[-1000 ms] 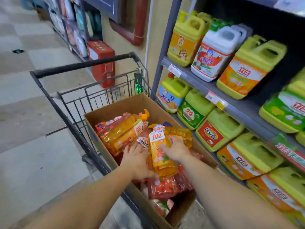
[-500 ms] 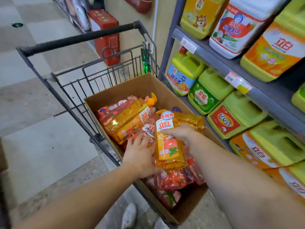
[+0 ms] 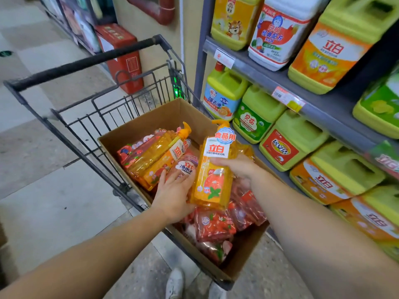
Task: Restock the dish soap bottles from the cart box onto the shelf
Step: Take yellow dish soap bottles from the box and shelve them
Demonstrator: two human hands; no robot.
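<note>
An orange pump dish soap bottle (image 3: 212, 169) stands upright above the cardboard box (image 3: 151, 124) in the cart. My right hand (image 3: 239, 167) grips its middle from the right. My left hand (image 3: 174, 193) cups its lower left side and base. More orange bottles (image 3: 157, 154) lie on their sides at the box's far end, with red soap packs (image 3: 213, 227) under and around them. The grey shelf (image 3: 323, 100) is to the right, holding large jugs.
The wire cart (image 3: 90, 117) with a black handle bar (image 3: 86, 63) stands left of the shelving. Green and orange jugs (image 3: 291, 145) fill the lower shelf rows. A red box (image 3: 123, 55) sits on the floor by the wall. My shoes (image 3: 174, 283) show below.
The orange bottle has been raised from lying in the box to upright above it, held by both hands. The view has moved closer to the shelf.
</note>
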